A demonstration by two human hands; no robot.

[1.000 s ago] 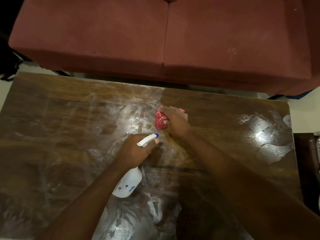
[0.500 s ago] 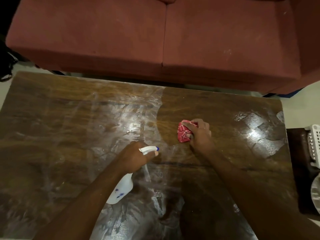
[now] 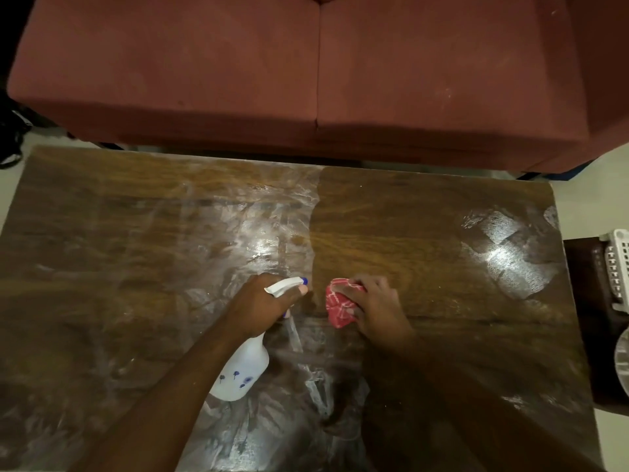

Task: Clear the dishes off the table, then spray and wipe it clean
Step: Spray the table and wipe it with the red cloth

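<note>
While the L hand point(image 3: 265, 303) has barely shifted, fingers wrapped round the neck of the spray bottle point(image 3: 243, 373) w/ the nozzle aimed away from the person (can't tell if the bottle rests on the table point(image 3: 102, 267) or hangs just over it), the R hand point(image 3: 379, 310) has dragged the red cloth point(image 3: 340, 303) back toward the person. 1 s ago the cloth was further out on the edge of the streaky wet patch, then it went right onto the duller wood. Now it's pressed down just beside the nozzle, fingers curled over the bunched cloth. So prob. a wiping stroke, not spraying. No dishes show on the tabletop, so clearing looks done. Smeary film covers the left half & a patch at far right near the white basket point(image 3: 614, 267), so plenty of wiping left.
</note>
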